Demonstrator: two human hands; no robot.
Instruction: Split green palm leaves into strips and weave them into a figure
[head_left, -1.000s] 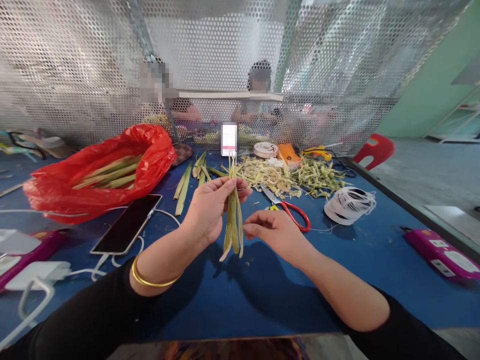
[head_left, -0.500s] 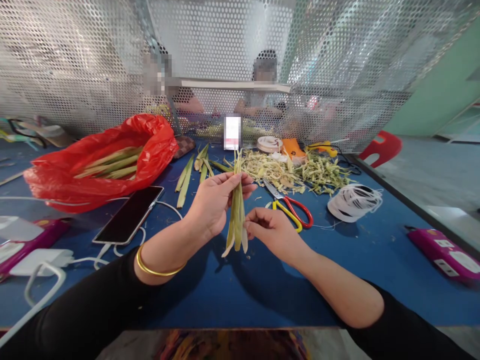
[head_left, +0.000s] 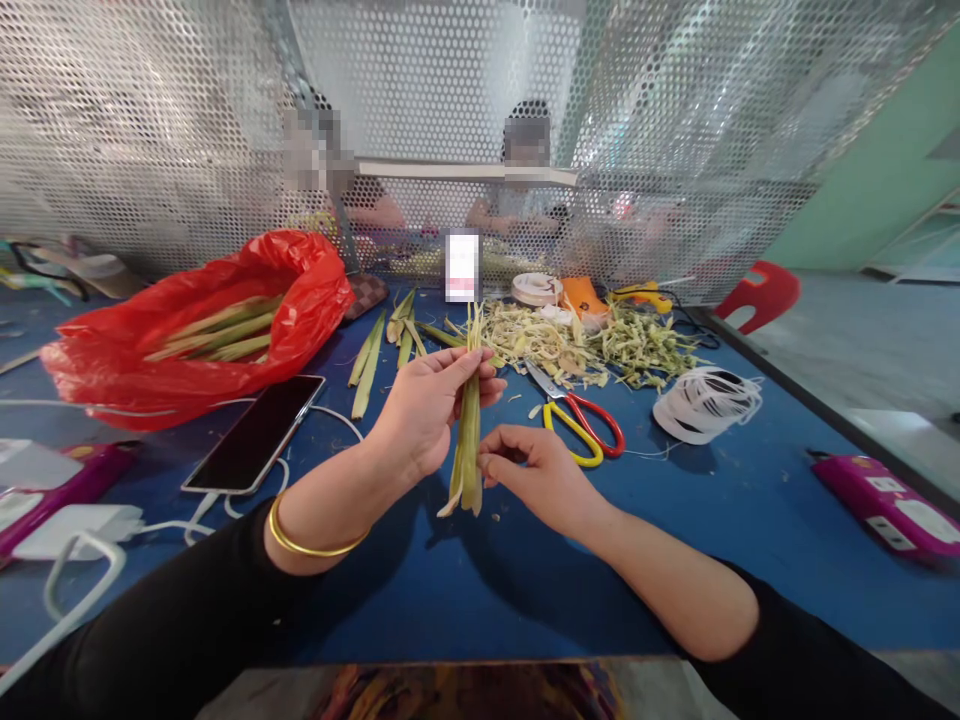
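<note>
My left hand is closed round the upper part of a bundle of long green leaf strips, thumb on top, thin pale ends sticking up above the fingers. The strips hang down over the blue table. At the bundle's lower right edge, my right hand pinches with thumb and forefinger on a strip; the pinched spot is partly hidden. Scissors with one red and one yellow handle lie just beyond my right hand. A few loose leaf pieces rest left of the bundle.
At left are a red plastic bag of leaves, a phone and white cables. Shredded leaf scraps lie ahead, a white cord coil and purple device at right. Behind a perforated screen sit two people.
My right hand has shifted slightly left and down along the bundle. The lower strips now lie closer together, and the pale strip at the right is less spread out.
</note>
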